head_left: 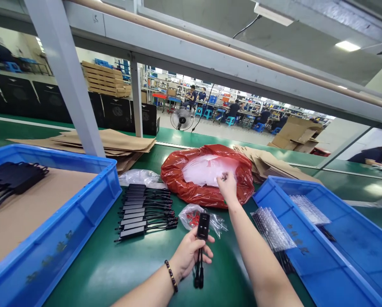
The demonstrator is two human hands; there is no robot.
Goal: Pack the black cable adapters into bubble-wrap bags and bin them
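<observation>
My left hand (pixel 191 251) is closed on a small black electronic module (pixel 203 226), held upright with its face towards me. Two short black cables with plugs hang below it. My right hand (pixel 228 187) reaches over a red plastic bag (pixel 178 187) with its fingers pinched together at the white translucent bags (pixel 206 168) inside. Whatever lies between those fingertips is too small to make out. Beyond the module is a clear bag of small red parts (pixel 192 217). Several more black modules with cables (pixel 139 212) lie in a row on the left.
A blue crate (pixel 91 209) with black devices on cardboard stands at left. At right, another blue crate (pixel 318 256) has bubble-wrapped items (pixel 274 230) at its edge. Brown cardboard sheets (pixel 114 143) lie behind on the green tabletop (pixel 114 273). A frame post (pixel 66 76) rises at left.
</observation>
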